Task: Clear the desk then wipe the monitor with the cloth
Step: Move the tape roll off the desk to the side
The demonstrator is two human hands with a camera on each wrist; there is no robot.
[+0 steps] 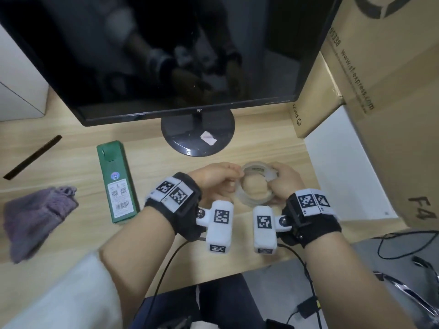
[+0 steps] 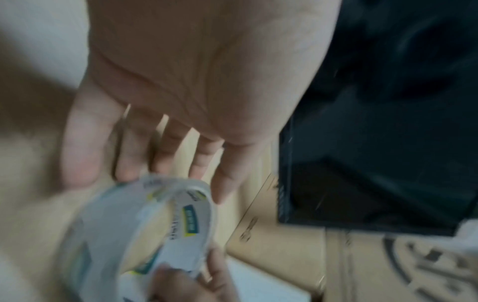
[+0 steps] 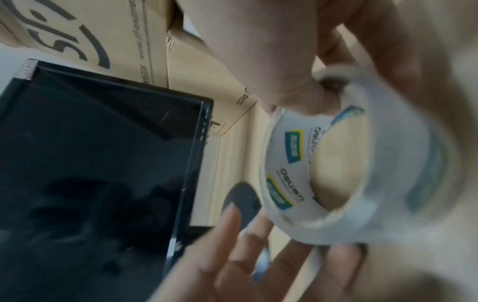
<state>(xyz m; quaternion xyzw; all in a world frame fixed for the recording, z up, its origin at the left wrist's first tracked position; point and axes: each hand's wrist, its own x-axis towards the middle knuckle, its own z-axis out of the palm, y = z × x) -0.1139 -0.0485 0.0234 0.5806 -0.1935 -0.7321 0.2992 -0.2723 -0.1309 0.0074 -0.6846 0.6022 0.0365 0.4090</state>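
Near desk (image 1: 154,148) front edge: right hand (image 1: 283,184) fingers curled gripping tape roll (image 1: 255,186); left hand (image 1: 215,179) fingers extended, touching roll.

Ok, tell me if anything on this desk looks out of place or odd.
A small pale scrap of paper lies on the monitor's round black base, where nothing belongs. The purple cloth sits crumpled at the desk's left edge. Otherwise nothing looks spilled or broken.

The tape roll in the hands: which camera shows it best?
The right wrist view: the tape roll fills the picture and the printing inside its core shows, though blurred. The head view shows it small between both hands; the left wrist view shows it blurred at the bottom edge.
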